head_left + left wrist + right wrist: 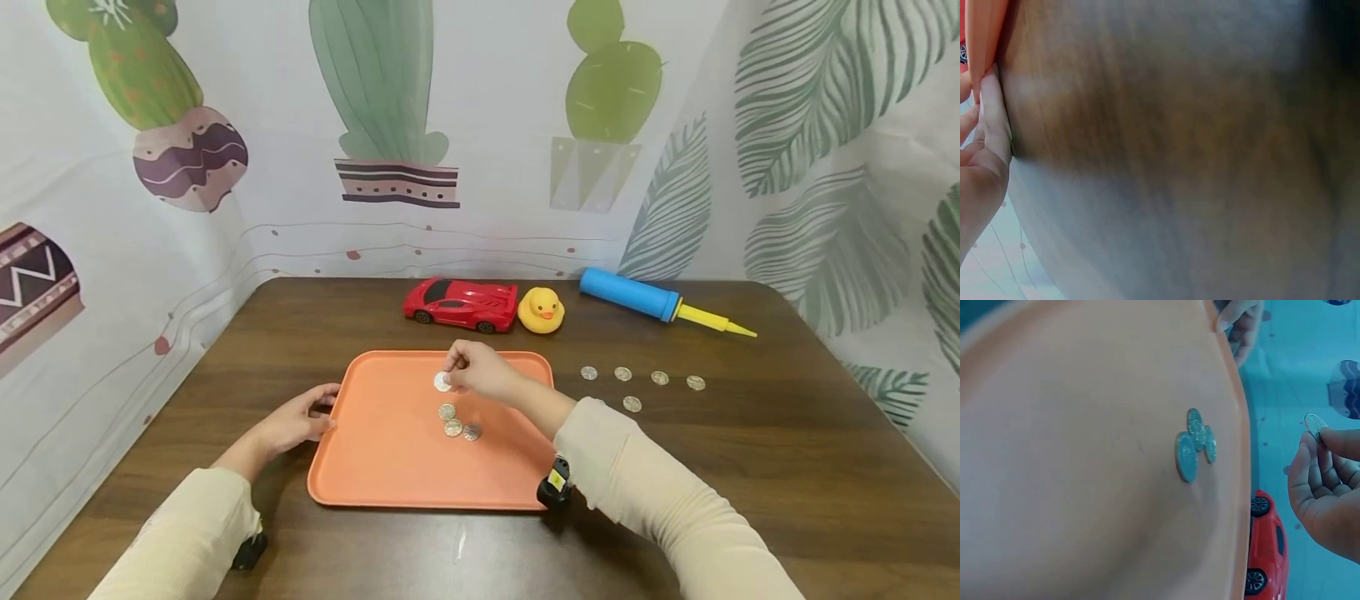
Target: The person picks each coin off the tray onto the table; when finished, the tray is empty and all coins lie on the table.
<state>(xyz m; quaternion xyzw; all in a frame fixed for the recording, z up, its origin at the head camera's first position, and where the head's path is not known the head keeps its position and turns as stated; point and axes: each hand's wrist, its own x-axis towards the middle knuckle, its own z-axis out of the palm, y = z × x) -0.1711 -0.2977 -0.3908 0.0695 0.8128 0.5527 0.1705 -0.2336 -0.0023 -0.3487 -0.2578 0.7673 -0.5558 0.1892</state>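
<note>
My right hand (480, 371) pinches a silvery coin (442, 382) between thumb and fingertips, above the far half of an orange tray (375, 475). In the right wrist view the held coin (1315, 427) is tilted, clear of the tray. Three more coins (453, 427) lie close together near the tray's middle. At the tray's left side, my left hand (296, 423) grips the rim, the thumb nearer me and the fingers farther along. The left wrist view catches only part of that hand (988, 162) against the orange rim.
Several coins (632, 404) lie on the brown table (750, 467) right of the tray. Along the back stand a red toy car (465, 305), a yellow rubber duck (541, 311) and a blue hand pump (630, 294) with a yellow nozzle. A printed cloth (495, 183) hangs behind.
</note>
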